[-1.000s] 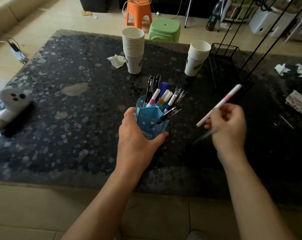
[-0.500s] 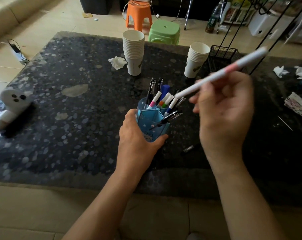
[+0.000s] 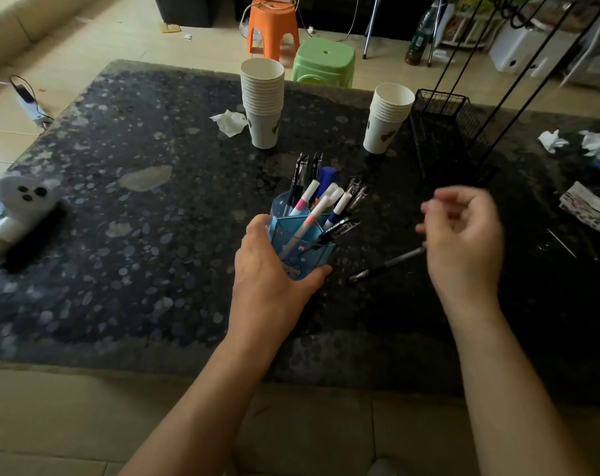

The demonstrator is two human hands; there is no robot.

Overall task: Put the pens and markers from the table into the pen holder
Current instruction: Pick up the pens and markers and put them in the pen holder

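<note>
Left hand point(image 3: 271, 269) wrapped around the near side of the blue pen holder point(image 3: 303, 245), thumb on its right wall, fingers on its left, pressing it in place on the dark speckled table point(image 3: 137, 242). Inside the holder, a bunch of pens and markers standing tilted: a white marker with a pink band point(image 3: 305, 228) leaning across the front compartment, a second pink-banded white marker point(image 3: 303, 199) behind it, a blue-capped marker point(image 3: 326, 178), black pens point(image 3: 300, 176) at the back, a black pen point(image 3: 338, 228) slanting out over the right rim. Right hand point(image 3: 463, 235) raised just to the right of the holder, empty, fingers loosely curled and blurred. Beneath that hand, flat on the table, one black pen point(image 3: 386, 264) lying apart from the holder. Farther back, two stacks of paper cups point(image 3: 262, 101), a crumpled tissue point(image 3: 230, 121) beside the taller stack, and a black wire basket point(image 3: 443, 132) to the right.
</note>
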